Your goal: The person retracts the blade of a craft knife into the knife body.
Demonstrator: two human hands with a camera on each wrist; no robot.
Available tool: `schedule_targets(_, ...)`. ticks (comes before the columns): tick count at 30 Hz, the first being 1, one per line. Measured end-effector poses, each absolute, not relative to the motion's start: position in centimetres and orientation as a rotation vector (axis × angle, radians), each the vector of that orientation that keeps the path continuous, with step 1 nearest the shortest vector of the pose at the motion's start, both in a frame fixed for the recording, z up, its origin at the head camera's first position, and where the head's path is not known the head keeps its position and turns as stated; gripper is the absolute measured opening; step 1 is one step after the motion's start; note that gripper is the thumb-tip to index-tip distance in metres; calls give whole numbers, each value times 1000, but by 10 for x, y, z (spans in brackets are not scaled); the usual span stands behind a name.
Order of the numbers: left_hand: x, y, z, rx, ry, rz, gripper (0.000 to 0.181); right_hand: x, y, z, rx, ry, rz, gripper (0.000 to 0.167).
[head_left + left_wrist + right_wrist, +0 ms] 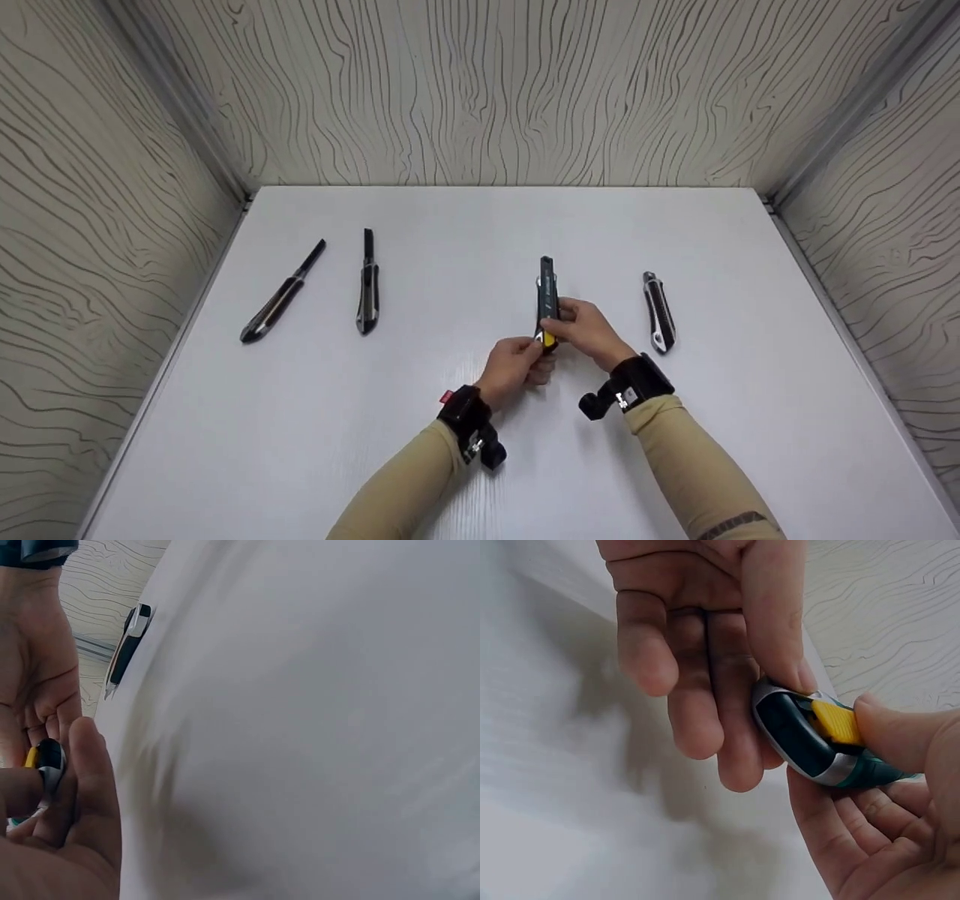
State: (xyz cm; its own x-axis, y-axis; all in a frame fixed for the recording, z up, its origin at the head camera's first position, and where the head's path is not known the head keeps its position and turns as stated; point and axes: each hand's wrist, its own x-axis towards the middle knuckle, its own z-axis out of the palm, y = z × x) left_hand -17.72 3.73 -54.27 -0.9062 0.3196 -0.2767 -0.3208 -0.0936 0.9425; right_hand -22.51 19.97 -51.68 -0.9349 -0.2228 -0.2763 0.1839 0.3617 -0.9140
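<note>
A utility knife (pixel 547 300) with a dark green, lettered strip along its top stands out from both hands, its far end pointing away over the table. A yellow ridged piece (pixel 837 722) sits by its near end, which is black with a silver rim. My left hand (pixel 516 367) pinches that near end between thumb and fingers. With its thumb on the yellow piece, my right hand (pixel 591 334) holds the knife further along, its fingers curled behind. Whether the green strip is a separate part, I cannot tell.
On the white table (pixel 450 247), two utility knives with dark blade ends, an angled one (pixel 277 304) and an upright one (pixel 367 296), lie at the left. Another utility knife (pixel 659 311) lies right of my hands. Wood-patterned panels (pixel 480 90) surround the table's back and sides.
</note>
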Motion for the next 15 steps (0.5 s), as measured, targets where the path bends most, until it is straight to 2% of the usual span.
schedule_targets(15, -187, 85, -537, 19, 1712, 1884, 28, -222, 254, -520, 60, 2335, -1553, 57)
